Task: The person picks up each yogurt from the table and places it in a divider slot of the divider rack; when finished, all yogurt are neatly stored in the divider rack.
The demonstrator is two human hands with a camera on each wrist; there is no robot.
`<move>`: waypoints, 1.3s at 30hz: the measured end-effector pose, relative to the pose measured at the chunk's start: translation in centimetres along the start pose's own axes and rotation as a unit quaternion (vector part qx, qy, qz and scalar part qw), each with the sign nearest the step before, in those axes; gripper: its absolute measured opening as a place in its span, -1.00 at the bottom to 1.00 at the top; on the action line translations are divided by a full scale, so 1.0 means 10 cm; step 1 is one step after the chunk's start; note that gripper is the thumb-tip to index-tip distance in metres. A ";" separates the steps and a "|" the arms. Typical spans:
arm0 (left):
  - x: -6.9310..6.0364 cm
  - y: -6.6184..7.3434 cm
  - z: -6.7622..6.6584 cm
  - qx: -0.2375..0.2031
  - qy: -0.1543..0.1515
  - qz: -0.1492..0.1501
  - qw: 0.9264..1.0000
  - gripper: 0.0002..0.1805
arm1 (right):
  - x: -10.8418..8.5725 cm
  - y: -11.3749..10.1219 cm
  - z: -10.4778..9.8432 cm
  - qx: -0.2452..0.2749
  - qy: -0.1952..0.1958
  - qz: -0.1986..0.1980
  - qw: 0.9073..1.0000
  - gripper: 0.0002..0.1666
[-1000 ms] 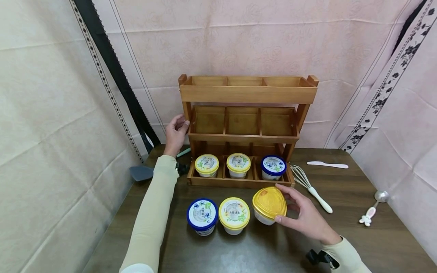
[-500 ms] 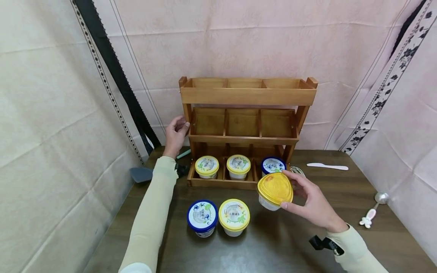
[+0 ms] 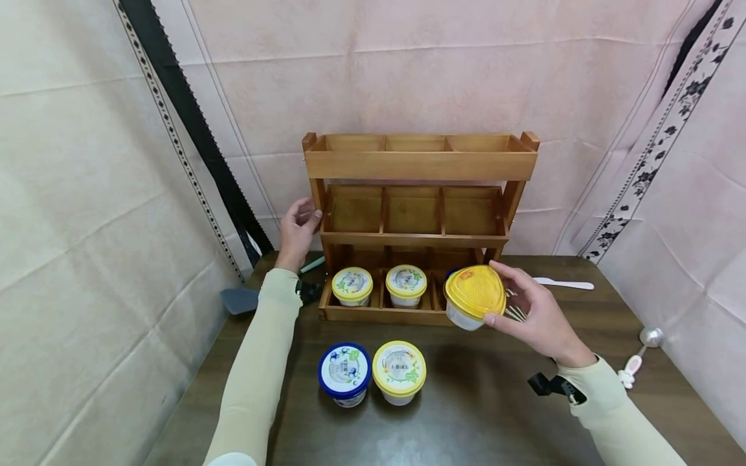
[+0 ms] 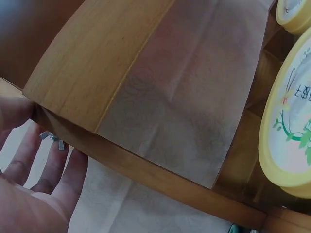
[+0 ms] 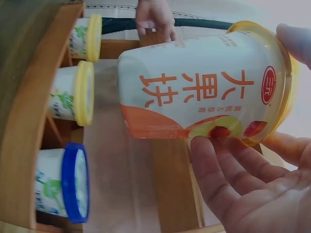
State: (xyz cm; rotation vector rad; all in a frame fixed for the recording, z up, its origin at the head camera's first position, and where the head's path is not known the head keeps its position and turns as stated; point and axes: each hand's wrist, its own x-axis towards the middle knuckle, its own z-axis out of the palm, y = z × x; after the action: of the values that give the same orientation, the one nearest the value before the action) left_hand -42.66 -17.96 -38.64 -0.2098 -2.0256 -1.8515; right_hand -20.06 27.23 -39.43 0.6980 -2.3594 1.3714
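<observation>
In the head view my right hand holds a yogurt cup with a plain yellow lid, raised before the rack's lower right. The right wrist view shows the cup's white and orange side, with thumb and fingers around it. My left hand grips the left side of a three-tier wooden rack. Two yellow-lidded cups, one left and one middle, sit in the bottom tier. A blue-lidded cup sits there too, mostly hidden in the head view behind the held cup.
A blue-lidded cup and a yellow-lidded cup stand on the dark table before the rack. A whisk, partly hidden, a white knife and a rabbit-handled scoop lie right. A grey-blue spatula lies left.
My right hand has lifted the yellow-lidded yogurt cup from near the table and carried it up and slightly right, toward the rack's bottom tier. The left hand has stayed on the rack.
</observation>
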 end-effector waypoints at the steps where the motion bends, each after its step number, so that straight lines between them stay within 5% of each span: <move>1: -0.01 0.01 0.00 0.001 0.002 0.001 1.000 -0.52 | 0.03 -0.01 -0.02 0.007 0.003 -0.002 1.000 0.06; 14: 0.00 -0.05 0.00 0.012 0.005 0.010 1.000 -0.52 | 0.31 -0.14 -0.25 0.001 0.051 -0.009 0.999 0.07; 23: 0.00 -0.05 0.00 0.005 0.011 0.031 0.999 -0.54 | 0.48 -0.14 -0.29 -0.003 0.081 -0.013 0.997 0.06; 39: 0.00 -0.07 0.01 0.000 0.005 0.019 1.000 -0.53 | 0.89 -0.07 -0.28 0.020 0.145 -0.023 0.989 0.10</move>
State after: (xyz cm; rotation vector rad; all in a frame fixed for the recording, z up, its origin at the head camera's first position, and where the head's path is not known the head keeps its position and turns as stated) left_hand -42.95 -17.90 -39.24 -0.2380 -2.0017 -1.8257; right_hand -26.94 27.14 -33.07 0.5186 -2.0822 1.3994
